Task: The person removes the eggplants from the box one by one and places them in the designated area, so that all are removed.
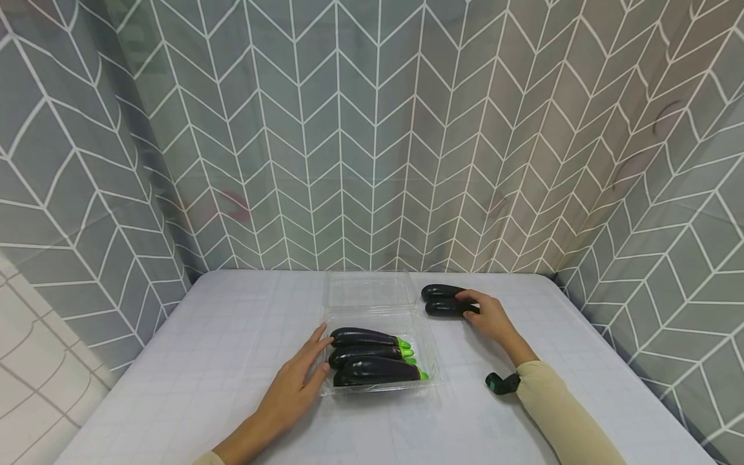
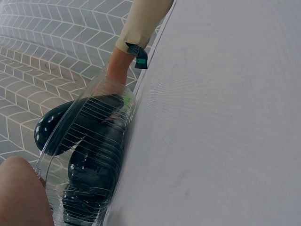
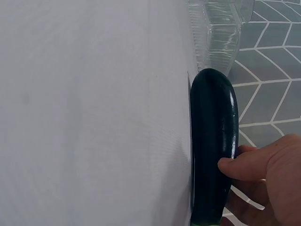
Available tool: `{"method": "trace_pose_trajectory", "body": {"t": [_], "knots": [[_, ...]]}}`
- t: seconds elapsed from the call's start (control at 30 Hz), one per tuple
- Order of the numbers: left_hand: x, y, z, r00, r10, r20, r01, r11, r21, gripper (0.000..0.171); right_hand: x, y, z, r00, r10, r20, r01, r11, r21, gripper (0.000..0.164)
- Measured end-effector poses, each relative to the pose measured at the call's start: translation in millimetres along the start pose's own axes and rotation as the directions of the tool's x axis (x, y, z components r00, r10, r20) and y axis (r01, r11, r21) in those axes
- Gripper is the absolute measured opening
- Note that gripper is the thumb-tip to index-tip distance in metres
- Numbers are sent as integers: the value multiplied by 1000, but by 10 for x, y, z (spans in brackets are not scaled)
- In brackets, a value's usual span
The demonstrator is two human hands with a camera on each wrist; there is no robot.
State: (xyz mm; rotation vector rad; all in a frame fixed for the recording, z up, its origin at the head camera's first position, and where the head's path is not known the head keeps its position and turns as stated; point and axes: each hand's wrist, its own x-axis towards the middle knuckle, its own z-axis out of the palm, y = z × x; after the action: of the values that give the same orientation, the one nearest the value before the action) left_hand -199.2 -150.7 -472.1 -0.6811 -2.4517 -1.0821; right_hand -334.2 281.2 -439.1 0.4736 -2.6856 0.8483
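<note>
Several dark, glossy eggplants (image 1: 366,354) lie side by side in a clear plastic clamshell box (image 1: 433,361), green stem ends to the right. My left hand (image 1: 293,387) rests against the box's left side, its fingers extended and fingertips on the rim. Right of the box, two more eggplants lie on the table. The right hand (image 1: 491,318) holds the nearer eggplant (image 1: 443,309), while the farther eggplant (image 1: 440,292) lies just behind it. In the right wrist view, the thumb presses the side of this eggplant (image 3: 212,136) and the other fingers curl behind it.
The box's transparent lid (image 1: 370,292) is folded back flat on the far side. A white cloth covers the table (image 1: 250,310). Patterned grey curtains (image 1: 360,142) hang behind and at both sides. A black wrist strap device (image 1: 501,383) sits at the right cuff.
</note>
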Motion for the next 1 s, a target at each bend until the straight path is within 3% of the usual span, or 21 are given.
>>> {"method": "trace_pose_trajectory", "body": {"t": [0.3,0.73,1.0], "knots": [[-7,-8,-7,1000,-2,3,2,1000,-1,47,-16,-35,-19,1000,8,1,-8,1000,23,39],[-4,-9,32,1000,11,10,-10,1000,-24,47,-37,-224,-102,982,-136,-131,146,987,64,29],[2,10,0,1000,28,-9,-28,1000,-11,46,-21,-472,-104,979,-159,-129,176,976,130,26]]}}
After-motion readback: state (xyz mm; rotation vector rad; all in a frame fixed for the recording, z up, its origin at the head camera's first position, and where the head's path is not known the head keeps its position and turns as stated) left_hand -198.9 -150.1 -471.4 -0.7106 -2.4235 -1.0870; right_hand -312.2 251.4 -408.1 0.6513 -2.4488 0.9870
